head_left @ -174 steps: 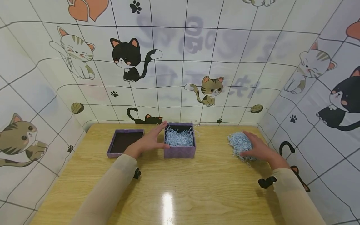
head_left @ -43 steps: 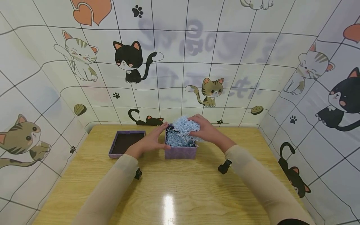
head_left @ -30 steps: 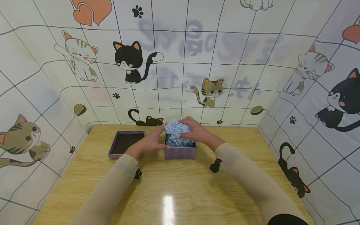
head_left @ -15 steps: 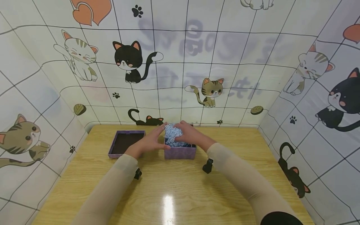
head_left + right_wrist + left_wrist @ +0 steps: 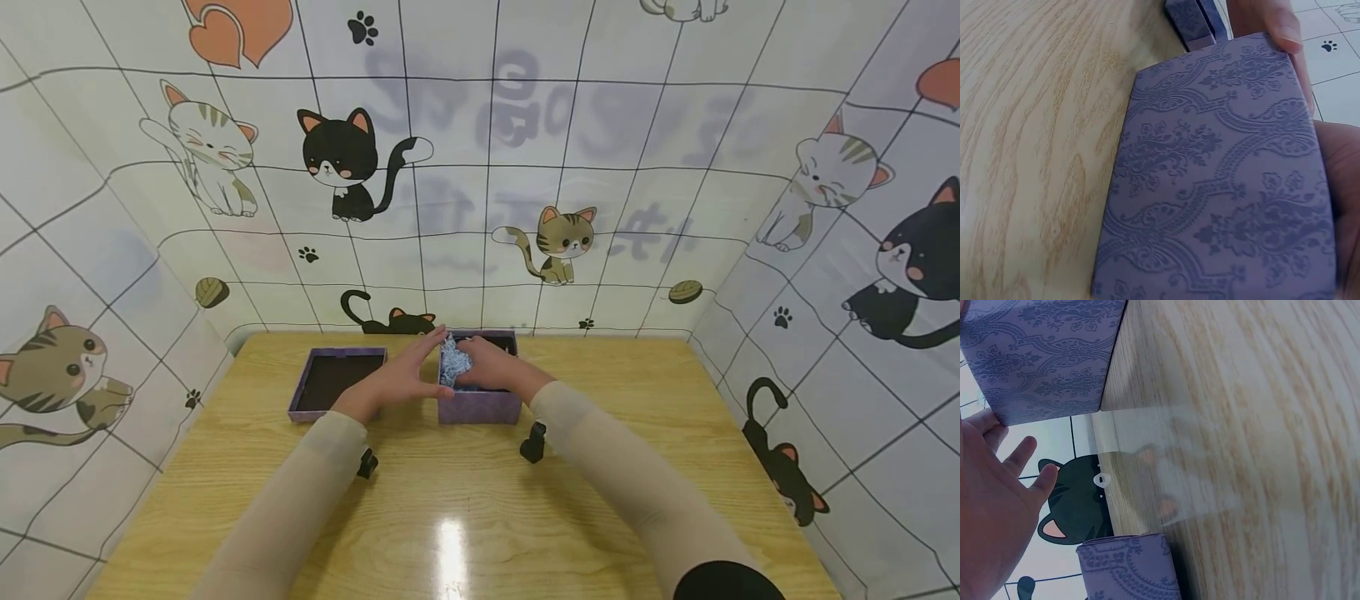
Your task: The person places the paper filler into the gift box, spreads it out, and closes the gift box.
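- A person's left hand [image 5: 393,383] braces a purple patterned box [image 5: 480,408], thumb at its near left corner and fingertips at its far left corner, grasping it across the left side.
- The right hand [image 5: 491,364] reaches inside the box, thumb and fingers around a clump of pale blue shredded paper [image 5: 453,365] against the left wall; its fingertips are partly hidden.
- The open box stands upright near the middle of the rear edge of the wood-grain surface [image 5: 570,500].
- A matching shallow lid [image 5: 324,414], its dark inside facing up, lies near the surface's rear left corner, just beside the left hand.
- Beige sleeves [image 5: 615,467] extend from the front edge; a cat-print backdrop [image 5: 630,125] rises behind.
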Tool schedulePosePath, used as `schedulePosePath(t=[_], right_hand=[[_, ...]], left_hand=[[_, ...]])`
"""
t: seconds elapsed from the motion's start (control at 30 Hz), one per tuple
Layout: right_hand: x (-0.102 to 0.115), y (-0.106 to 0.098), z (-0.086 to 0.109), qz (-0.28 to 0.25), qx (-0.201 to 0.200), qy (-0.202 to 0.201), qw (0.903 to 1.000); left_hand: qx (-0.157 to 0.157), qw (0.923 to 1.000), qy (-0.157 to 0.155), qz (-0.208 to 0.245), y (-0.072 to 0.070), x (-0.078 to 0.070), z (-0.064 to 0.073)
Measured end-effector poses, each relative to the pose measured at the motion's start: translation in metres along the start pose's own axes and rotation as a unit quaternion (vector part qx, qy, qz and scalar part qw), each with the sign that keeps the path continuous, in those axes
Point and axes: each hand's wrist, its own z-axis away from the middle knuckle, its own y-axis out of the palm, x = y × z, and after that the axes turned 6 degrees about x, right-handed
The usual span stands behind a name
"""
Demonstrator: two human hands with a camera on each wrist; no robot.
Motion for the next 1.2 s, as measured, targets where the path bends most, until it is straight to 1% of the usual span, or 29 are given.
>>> schedulePosePath(t=[0.13,0.4,0.57,0.67,0.8,0.87,1.0,1.1,1.2], right_hand=[[0.001,0.003,-0.002,-0.002,0.006,0.007,1.0000],[0.003,0.003,0.001,0.010,0.001,0.019,0.9998],[0.005,-0.005,0.007,0.018,-0.004,0.005,0.9998],[0.007,-0.010,0.014,0.010,-0.011,-0.007,0.9999],[0.008,-0.018,0.024,0.006,-0.029,-0.026,0.9992],[0.008,-0.021,0.029,0.004,-0.045,-0.037,0.9983],[0.010,-0.026,0.039,-0.027,-0.084,-0.061,0.9943],[0.011,-0.025,0.040,-0.056,-0.110,-0.081,0.9891],[0.010,-0.021,0.036,-0.075,-0.118,-0.091,0.9860]], left_hand=[[-0.003,1.0000,0.003,-0.003,0.000,0.000,0.001],[-0.003,1.0000,0.006,-0.007,0.000,-0.002,0.000],[0.000,1.0000,0.002,-0.005,-0.001,-0.002,0.001],[0.001,1.0000,0.001,-0.006,-0.001,-0.002,0.001],[0.003,1.0000,-0.001,-0.006,-0.001,-0.002,0.001],[0.004,1.0000,-0.003,-0.003,-0.001,-0.002,0.002],[0.003,1.0000,-0.002,-0.001,0.000,-0.004,0.002],[0.001,1.0000,-0.001,-0.001,0.000,-0.004,0.002],[0.000,1.0000,0.000,0.000,0.000,-0.004,0.002]])
